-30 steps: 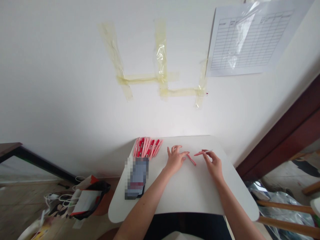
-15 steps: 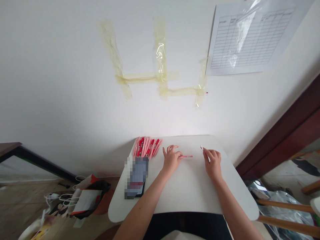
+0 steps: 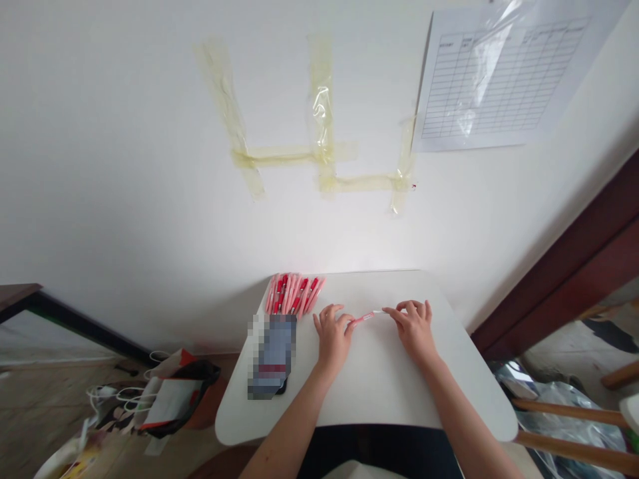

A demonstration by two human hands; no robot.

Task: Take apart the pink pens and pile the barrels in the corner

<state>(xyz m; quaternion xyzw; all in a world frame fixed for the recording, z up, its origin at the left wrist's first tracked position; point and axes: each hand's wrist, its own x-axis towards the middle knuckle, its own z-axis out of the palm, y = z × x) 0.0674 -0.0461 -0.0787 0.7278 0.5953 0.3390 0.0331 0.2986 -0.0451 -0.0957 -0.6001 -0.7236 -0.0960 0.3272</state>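
Over the middle of the white table (image 3: 369, 379), my left hand (image 3: 333, 336) pinches a short pink pen barrel (image 3: 363, 318) with a pale label, pointing right and slightly up. My right hand (image 3: 415, 326) holds a thin white stick like a pen refill (image 3: 379, 311) between thumb and fingers. The stick's left tip is at the barrel's right end; whether it is inside I cannot tell. At the table's back left corner lies a pile of pink and red pens (image 3: 294, 295), several in clear sleeves.
A dark phone (image 3: 274, 352), partly blurred out, lies left of my left arm. Yellowed tape (image 3: 322, 120) and a printed chart (image 3: 499, 86) are on the wall behind. Bags (image 3: 174, 392) stand on the floor at left; wooden bars (image 3: 574, 409) and plastic bags are at right.
My right hand has moved left, bringing the white stick from apart to the barrel's end. My left hand has shifted slightly left and down, and the barrel now tilts up to the right.
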